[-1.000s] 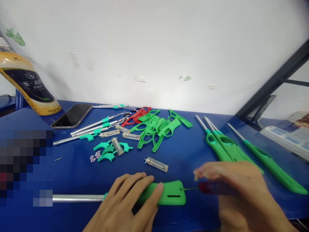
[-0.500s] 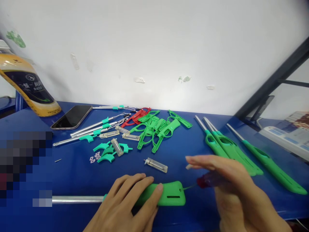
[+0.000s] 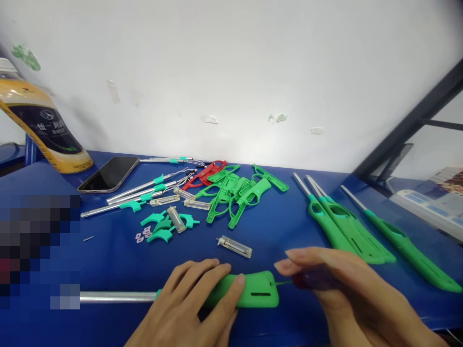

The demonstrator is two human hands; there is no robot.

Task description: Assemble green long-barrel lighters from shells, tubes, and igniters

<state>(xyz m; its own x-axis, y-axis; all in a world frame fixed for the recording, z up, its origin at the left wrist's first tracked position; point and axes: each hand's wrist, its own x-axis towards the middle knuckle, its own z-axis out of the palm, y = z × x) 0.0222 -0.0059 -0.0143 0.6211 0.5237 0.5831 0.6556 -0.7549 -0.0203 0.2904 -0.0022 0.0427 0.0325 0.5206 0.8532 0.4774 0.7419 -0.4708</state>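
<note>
My left hand (image 3: 191,301) lies over a green long-nosed lighter (image 3: 256,289) at the table's near edge, fingers pressing its handle down; the metal tube (image 3: 115,297) sticks out to the left. My right hand (image 3: 340,289) pinches a small red-handled screwdriver (image 3: 307,280), whose thin tip meets the right end of the lighter's handle. A clear gas cartridge (image 3: 235,246) lies just beyond the lighter.
On the blue table (image 3: 275,231) lie several finished green lighters (image 3: 347,226) at right, a heap of green and red handle shells (image 3: 235,190), metal tubes (image 3: 141,193), teal triggers (image 3: 159,226), a phone (image 3: 108,173) and a yellow bottle (image 3: 43,130) at left.
My right hand has rolled the screwdriver between its fingers and drawn slightly closer to the lighter's end. The left hand and lighter have stayed put.
</note>
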